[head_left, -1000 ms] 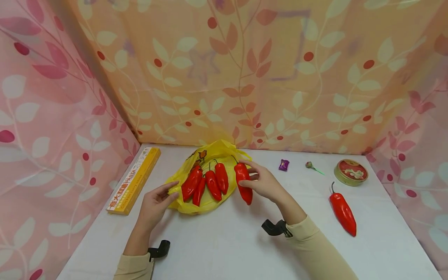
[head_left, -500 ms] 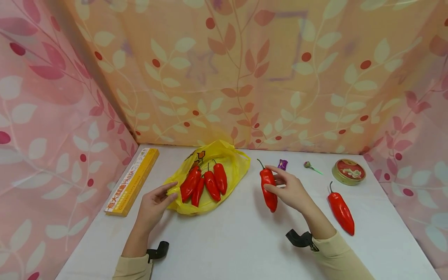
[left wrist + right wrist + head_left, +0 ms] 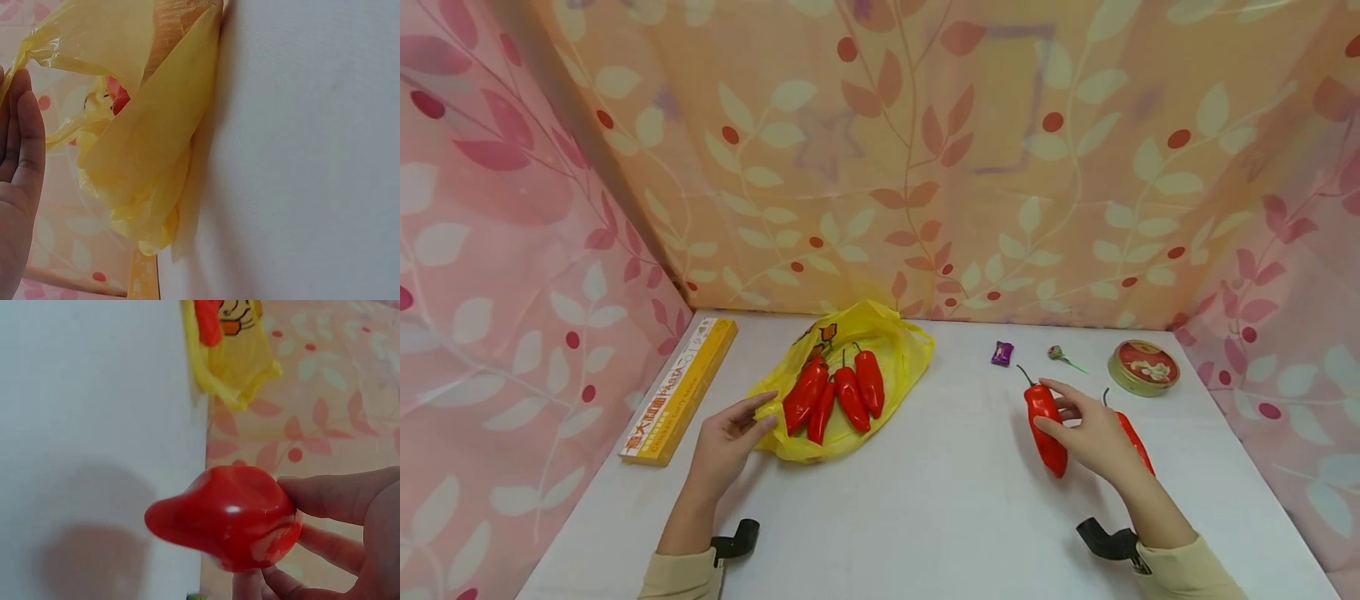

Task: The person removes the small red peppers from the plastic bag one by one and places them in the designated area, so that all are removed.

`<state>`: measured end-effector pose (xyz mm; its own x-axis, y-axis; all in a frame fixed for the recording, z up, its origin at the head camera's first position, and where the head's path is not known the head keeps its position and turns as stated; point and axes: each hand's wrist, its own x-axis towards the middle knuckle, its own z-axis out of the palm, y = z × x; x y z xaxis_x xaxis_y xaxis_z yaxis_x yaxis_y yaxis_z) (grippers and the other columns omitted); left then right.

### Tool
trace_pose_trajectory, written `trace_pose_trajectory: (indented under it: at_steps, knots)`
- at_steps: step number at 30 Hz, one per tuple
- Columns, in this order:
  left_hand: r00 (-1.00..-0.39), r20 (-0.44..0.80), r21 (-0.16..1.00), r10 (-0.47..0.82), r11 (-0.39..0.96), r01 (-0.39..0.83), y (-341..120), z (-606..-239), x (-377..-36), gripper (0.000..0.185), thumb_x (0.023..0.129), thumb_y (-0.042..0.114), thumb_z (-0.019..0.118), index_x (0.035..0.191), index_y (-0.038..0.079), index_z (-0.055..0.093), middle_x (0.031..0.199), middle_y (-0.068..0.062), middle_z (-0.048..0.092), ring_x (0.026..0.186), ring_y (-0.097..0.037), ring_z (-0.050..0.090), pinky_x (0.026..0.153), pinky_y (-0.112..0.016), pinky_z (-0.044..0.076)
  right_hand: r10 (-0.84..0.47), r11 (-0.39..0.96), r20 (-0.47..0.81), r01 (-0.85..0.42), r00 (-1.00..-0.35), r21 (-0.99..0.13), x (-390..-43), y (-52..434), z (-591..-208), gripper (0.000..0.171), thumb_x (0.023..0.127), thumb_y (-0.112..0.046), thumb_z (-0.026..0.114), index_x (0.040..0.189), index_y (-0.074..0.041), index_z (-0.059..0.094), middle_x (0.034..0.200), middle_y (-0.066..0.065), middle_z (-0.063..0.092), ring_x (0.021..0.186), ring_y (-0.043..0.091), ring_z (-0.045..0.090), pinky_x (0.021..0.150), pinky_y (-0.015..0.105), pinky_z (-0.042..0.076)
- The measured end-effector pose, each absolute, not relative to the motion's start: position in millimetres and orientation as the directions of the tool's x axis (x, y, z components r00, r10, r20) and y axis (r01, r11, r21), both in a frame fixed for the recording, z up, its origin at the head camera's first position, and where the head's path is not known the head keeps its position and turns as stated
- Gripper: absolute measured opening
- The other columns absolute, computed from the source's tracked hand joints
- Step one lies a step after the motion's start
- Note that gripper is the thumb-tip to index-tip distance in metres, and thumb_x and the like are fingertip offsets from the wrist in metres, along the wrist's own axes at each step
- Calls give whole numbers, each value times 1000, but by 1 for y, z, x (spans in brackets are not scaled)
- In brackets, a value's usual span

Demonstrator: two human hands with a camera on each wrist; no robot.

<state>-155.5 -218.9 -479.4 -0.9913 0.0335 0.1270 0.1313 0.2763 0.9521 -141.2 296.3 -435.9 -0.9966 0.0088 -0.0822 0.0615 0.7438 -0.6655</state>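
My right hand (image 3: pixel 1086 429) grips a red pepper (image 3: pixel 1045 425) (image 3: pixel 228 519) just above the white table (image 3: pixel 925 500), right of centre. Close behind that hand lies another red pepper (image 3: pixel 1135 443), partly hidden by it. A yellow plastic bag (image 3: pixel 891 354) (image 3: pixel 150 144) lies spread at the back left with several red peppers (image 3: pixel 838 396) on it. My left hand (image 3: pixel 730 433) (image 3: pixel 15 187) pinches the bag's near left edge between thumb and fingers.
A long yellow pasta box (image 3: pixel 679 392) lies along the left wall. At the back right are a purple wrapped candy (image 3: pixel 1002 353), a small lollipop (image 3: pixel 1063 356) and a round red-lidded tin (image 3: pixel 1144 367). Patterned curtains close off three sides.
My right hand has carried the pepper from beside the bag rightward across the table, to next to the lone pepper. The left hand has stayed at the bag.
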Motion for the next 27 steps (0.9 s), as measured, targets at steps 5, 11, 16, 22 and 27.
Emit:
trace_pose_trajectory:
  at_steps: [5,11,16,22,27]
  knots:
    - [-990,134,950,35,279,138,-219,-480,-156,45,94,30,73,134,11,66,138,-7,63,107,-6,63,90,-15,53,52,791,-64,80,-997,-607,-132,317,-439,71,93,-35,73,152,-11,42,129,32,58,111,46,59,71,48,63]
    - [-990,135,948,39,285,140,-219,-479,-157,44,95,28,72,134,9,65,138,-10,63,106,-6,63,90,-13,53,88,842,-37,94,-995,-532,-126,340,-445,71,92,-35,73,150,-8,43,125,32,55,106,44,54,69,51,61]
    - [-990,137,947,39,289,142,-219,-480,-157,44,94,29,72,133,10,66,137,-10,63,101,-9,62,88,-15,54,88,871,-42,97,-995,-482,-122,351,-450,71,91,-32,74,148,-3,43,119,32,55,102,44,52,72,57,60]
    - [-990,135,951,46,273,142,-219,-480,-157,43,94,27,73,133,9,66,136,-11,64,98,-10,62,87,-15,55,83,883,-45,94,-996,-460,-121,356,-454,72,90,-31,75,148,-2,43,119,33,55,102,45,54,73,59,59]
    - [-990,134,952,49,272,143,-218,-479,-156,42,95,27,72,132,11,67,136,-11,64,101,-9,62,88,-14,54,75,891,-36,84,-997,-445,-121,357,-458,70,89,-27,75,146,0,44,115,33,56,99,43,55,73,58,59]
